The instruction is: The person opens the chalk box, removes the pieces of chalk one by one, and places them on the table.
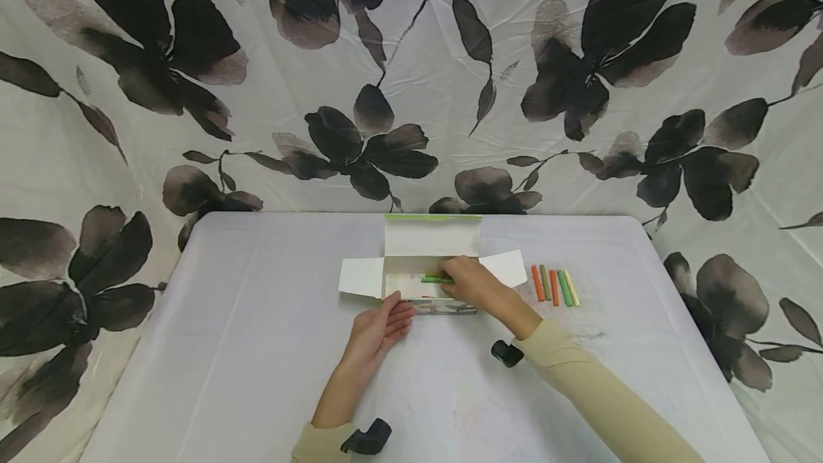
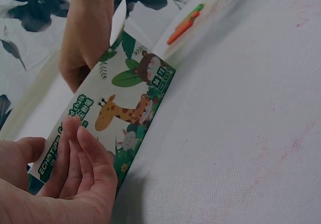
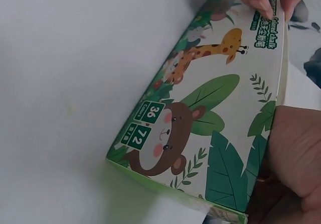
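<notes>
An open white box (image 1: pixel 432 238) with raised flaps stands on the table; its printed front (image 2: pixel 123 98) shows a giraffe and a bear, also in the right wrist view (image 3: pixel 200 83). The left hand (image 1: pixel 379 329) rests against the box's front left part, thumb at the top edge and fingers fairly straight along the printed side (image 2: pixel 83 169). The right hand (image 1: pixel 472 283) reaches into the box from the right, pinching green chalk (image 1: pixel 432 280) at its fingertips. In both wrist views the box wall hides the right hand's fingers.
Right of the box, several chalk sticks lie side by side on the white table (image 1: pixel 257 349): orange (image 1: pixel 537 283), olive, green (image 1: pixel 565 288) and yellow. Faint chalk marks show on the cloth. Behind the table hangs a curtain (image 1: pixel 411 77) with dark flowers.
</notes>
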Action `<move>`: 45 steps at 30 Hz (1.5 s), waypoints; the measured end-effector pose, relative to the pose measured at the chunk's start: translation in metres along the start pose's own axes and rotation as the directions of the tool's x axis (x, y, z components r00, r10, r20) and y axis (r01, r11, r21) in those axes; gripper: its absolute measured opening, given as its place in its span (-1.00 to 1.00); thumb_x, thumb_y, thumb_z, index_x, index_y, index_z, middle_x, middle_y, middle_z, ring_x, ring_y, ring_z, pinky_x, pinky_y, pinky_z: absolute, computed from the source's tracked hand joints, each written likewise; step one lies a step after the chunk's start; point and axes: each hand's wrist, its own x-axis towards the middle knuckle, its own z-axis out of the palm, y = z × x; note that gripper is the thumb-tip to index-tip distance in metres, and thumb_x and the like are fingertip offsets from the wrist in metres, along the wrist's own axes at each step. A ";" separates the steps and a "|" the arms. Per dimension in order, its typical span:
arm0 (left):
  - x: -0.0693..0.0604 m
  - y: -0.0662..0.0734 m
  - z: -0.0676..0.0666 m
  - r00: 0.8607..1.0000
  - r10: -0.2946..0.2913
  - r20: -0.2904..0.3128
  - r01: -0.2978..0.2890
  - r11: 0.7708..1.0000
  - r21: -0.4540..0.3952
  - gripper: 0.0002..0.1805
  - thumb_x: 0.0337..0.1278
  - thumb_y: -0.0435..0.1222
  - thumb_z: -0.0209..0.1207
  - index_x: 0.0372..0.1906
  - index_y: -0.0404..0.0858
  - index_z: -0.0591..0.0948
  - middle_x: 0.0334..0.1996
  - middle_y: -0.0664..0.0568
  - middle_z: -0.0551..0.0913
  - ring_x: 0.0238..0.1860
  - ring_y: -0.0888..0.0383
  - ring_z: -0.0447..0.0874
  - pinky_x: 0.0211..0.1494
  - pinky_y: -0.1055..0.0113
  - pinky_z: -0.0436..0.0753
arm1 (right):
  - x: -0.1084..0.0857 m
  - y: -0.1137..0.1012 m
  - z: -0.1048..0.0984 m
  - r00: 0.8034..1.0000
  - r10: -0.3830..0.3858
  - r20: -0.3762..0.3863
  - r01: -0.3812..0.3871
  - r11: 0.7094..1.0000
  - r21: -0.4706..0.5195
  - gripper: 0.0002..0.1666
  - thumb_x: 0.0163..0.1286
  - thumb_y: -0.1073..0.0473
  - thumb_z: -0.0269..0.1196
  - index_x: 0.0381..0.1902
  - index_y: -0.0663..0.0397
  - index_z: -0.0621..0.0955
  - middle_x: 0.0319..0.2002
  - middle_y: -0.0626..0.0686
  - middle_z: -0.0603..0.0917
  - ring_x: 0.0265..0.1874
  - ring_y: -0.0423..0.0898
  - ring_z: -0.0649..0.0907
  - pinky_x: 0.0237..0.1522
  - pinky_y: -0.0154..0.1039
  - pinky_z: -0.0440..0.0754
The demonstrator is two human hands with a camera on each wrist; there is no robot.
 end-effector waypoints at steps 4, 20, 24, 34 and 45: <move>-0.001 0.001 0.001 1.000 -0.005 -0.006 0.005 1.000 0.000 -0.51 0.46 -0.08 0.23 0.06 -0.51 0.61 -0.21 -0.05 0.79 -0.27 0.27 0.74 -0.18 0.48 0.70 | 0.001 -0.001 -0.002 1.000 -0.002 0.017 0.002 1.000 -0.029 -0.92 0.32 0.37 0.41 -0.26 0.25 0.70 -0.36 0.05 0.70 -0.41 -0.10 0.55 -0.28 -0.14 0.59; -0.002 0.002 0.003 1.000 -0.005 -0.002 0.005 1.000 0.004 -0.47 0.45 -0.07 0.23 0.10 -0.52 0.60 -0.20 -0.04 0.80 -0.28 0.29 0.73 -0.20 0.50 0.69 | 0.012 -0.011 0.000 0.972 -0.224 0.071 0.231 0.863 -0.449 -0.91 0.29 0.34 0.37 -0.41 0.09 0.69 -0.45 0.02 0.70 -0.48 -0.10 0.59 -0.37 -0.15 0.64; -0.002 0.001 0.004 1.000 -0.009 -0.003 0.009 1.000 0.002 -0.48 0.46 -0.07 0.23 0.10 -0.52 0.60 -0.20 -0.04 0.79 -0.28 0.28 0.73 -0.20 0.50 0.69 | 0.016 -0.007 0.001 0.958 -0.263 0.117 0.286 0.823 -0.490 -0.85 0.32 0.31 0.36 -0.45 0.06 0.65 -0.49 0.00 0.65 -0.54 -0.15 0.46 -0.41 -0.20 0.61; -0.002 0.000 0.006 1.000 -0.013 -0.003 0.013 1.000 -0.002 -0.49 0.46 -0.08 0.22 0.08 -0.52 0.61 -0.20 -0.05 0.79 -0.26 0.28 0.73 -0.18 0.49 0.70 | 0.017 -0.002 -0.016 0.947 -0.195 0.255 0.243 0.955 -0.172 -0.86 0.35 0.43 0.35 -0.36 0.12 0.64 -0.49 -0.07 0.53 -0.46 -0.18 0.42 -0.37 -0.27 0.43; -0.002 0.003 0.002 1.000 -0.001 0.001 0.001 1.000 0.001 -0.50 0.47 -0.08 0.22 0.07 -0.51 0.60 -0.19 -0.06 0.78 -0.24 0.25 0.73 -0.17 0.48 0.69 | -0.002 0.023 -0.041 0.955 -0.286 0.075 0.260 0.933 0.251 -0.89 0.35 0.39 0.37 -0.17 0.29 0.70 -0.31 0.02 0.74 -0.30 -0.17 0.70 -0.17 -0.32 0.70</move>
